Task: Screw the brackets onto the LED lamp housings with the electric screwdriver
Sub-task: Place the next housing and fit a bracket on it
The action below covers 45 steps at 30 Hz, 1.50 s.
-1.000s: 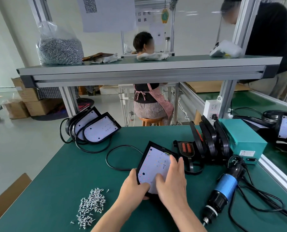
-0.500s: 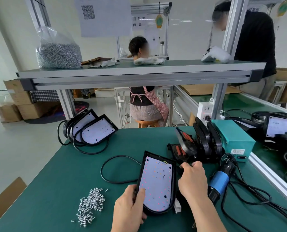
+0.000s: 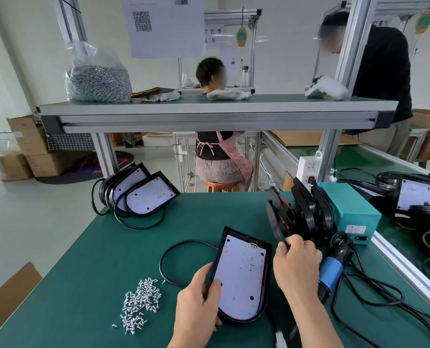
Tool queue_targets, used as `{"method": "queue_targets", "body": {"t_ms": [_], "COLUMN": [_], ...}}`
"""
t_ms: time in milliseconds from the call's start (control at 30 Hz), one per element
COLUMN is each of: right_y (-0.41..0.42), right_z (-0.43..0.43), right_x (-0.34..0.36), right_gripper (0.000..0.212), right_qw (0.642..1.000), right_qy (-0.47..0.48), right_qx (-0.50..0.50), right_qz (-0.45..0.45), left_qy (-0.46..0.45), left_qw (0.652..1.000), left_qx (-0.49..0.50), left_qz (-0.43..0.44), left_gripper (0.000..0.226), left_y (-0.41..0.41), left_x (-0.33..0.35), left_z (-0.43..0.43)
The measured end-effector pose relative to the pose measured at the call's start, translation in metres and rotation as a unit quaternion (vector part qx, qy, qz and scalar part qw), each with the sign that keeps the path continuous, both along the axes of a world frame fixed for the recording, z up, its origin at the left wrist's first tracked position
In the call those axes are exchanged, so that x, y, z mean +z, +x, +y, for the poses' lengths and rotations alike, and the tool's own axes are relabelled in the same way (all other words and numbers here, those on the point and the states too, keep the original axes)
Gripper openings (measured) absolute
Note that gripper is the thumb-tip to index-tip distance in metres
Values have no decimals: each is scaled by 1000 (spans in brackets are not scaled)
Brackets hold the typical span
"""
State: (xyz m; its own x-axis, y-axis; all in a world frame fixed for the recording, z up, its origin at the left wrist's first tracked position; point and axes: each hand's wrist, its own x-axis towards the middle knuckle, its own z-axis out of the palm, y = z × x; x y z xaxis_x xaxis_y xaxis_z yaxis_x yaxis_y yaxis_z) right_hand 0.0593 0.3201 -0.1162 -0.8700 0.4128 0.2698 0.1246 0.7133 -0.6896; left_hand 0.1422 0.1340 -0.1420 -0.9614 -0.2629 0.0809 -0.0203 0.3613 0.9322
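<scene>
Bench (image 3: 103, 259) in green fills the lower view, and at its near middle lies the lamp housing (image 3: 244, 280), white board face up, rounded end toward the person, its black cable (image 3: 168, 254) looping off to the left. Left hand (image 3: 196, 312) is on the housing's left edge. Right hand (image 3: 296, 267) is just beside the right edge, clear of it as far as I can see, and up at the black bracket (image 3: 274, 219). That bracket stands tilted at the front of a row of black parts (image 3: 311, 212) leaning against a teal box (image 3: 349, 209). Electric screwdriver (image 3: 330, 275), blue-bodied, lies on the bench just right of that hand and partly behind it, cords trailing toward the right edge. Heap of screws (image 3: 140, 302) sits to the left of the left hand, near but apart.

Room now: open mat left of the housing and behind it, all the way to a stack of housings (image 3: 146, 194) at the far left corner. The right side is crowded with the box, the row, the cords, then the bench's metal rim.

Fingers: left thumb (image 3: 215, 285) is pressed flat on the white board, the rest wrapped round the rim, gripping the housing. Right fingers (image 3: 294, 243) are curled tight together, pinching the bracket's lower end.
</scene>
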Motion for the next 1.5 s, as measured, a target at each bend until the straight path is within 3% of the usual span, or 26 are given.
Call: {"method": "queue_targets", "body": {"t_ms": [233, 367, 500, 767, 1033, 1300, 1467, 1500], "right_y": [20, 48, 75, 98, 97, 93, 67, 56], "right_z": [-9, -23, -35, -57, -52, -53, -25, -16], "right_x": [17, 21, 9, -10, -12, -18, 5, 11], "right_gripper": [15, 4, 4, 14, 19, 22, 5, 10], "right_qw": [986, 974, 961, 933, 931, 948, 969, 976], "right_qy": [-137, -91, 16, 151, 89, 43, -57, -58], "right_qx": [27, 74, 143, 242, 291, 279, 200, 180], "right_qz": [94, 193, 234, 219, 200, 146, 136, 104], "left_qy": [-8, 1, 7, -6, 12, -31, -23, -16], "left_qw": [1000, 1000, 1000, 1000, 1000, 999, 1000, 1000], "left_qx": [6, 18, 24, 20, 23, 17, 3, 3], "left_qz": [5, 5, 3, 0, 9, 15, -1, -3], "left_gripper": [28, 21, 25, 32, 33, 9, 20, 19], "left_y": [-3, -2, 0, -3, 1, 0, -1, -1], "left_x": [-3, 0, 3, 3, 8, 4, 4, 5], "left_z": [0, 2, 2, 2, 1, 2, 1, 1]}}
